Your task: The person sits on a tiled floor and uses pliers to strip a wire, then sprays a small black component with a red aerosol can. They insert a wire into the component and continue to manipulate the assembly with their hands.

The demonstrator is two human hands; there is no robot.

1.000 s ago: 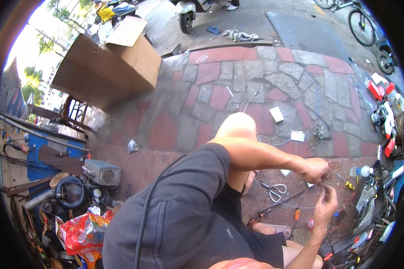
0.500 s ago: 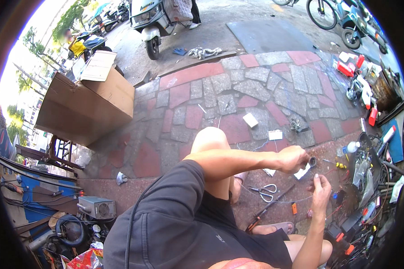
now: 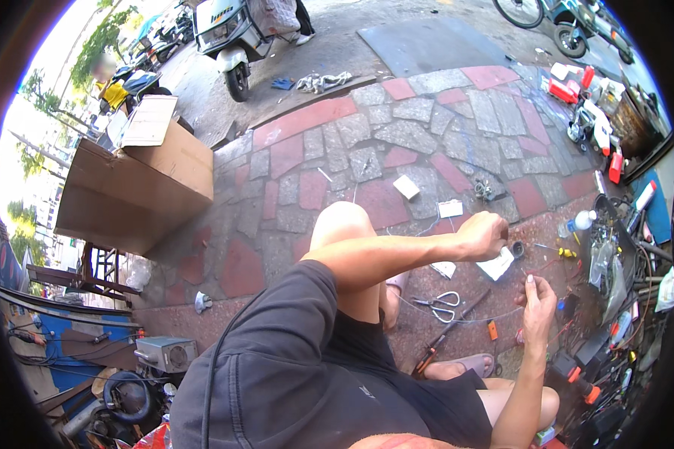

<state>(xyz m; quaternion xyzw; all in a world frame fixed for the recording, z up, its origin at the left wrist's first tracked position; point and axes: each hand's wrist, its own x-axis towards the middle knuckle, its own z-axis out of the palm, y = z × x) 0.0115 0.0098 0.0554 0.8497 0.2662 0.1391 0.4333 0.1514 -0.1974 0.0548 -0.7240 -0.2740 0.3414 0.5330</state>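
My left hand (image 3: 484, 236) is closed above the ground, its arm reaching across my raised knee. Whatever its fingers may hold is hidden. Nearer to me, my right hand (image 3: 538, 301) pinches a thin pale wire (image 3: 472, 322), which curves away leftward toward my foot. Between the hands lie a small dark ring-shaped piece (image 3: 518, 248) and a white sheet (image 3: 496, 263). A pair of scissors (image 3: 440, 305) with wide loop handles rests on the floor beside a long dark tool with orange on its handle (image 3: 432, 352). A small orange piece (image 3: 492, 329) lies near the wire.
At the right is a dense pile of tools and parts (image 3: 621, 277), with a clear bottle (image 3: 580, 221) beside it. A cream block (image 3: 406, 187) and white card (image 3: 450, 209) lie on the paving. A large cardboard box (image 3: 142, 187) stands left, a scooter (image 3: 236, 45) beyond.
The whole view has shifted, moving the scene up and slightly left. My left hand has risen a little, away from the dark ring-shaped piece. My right hand keeps its pinch.
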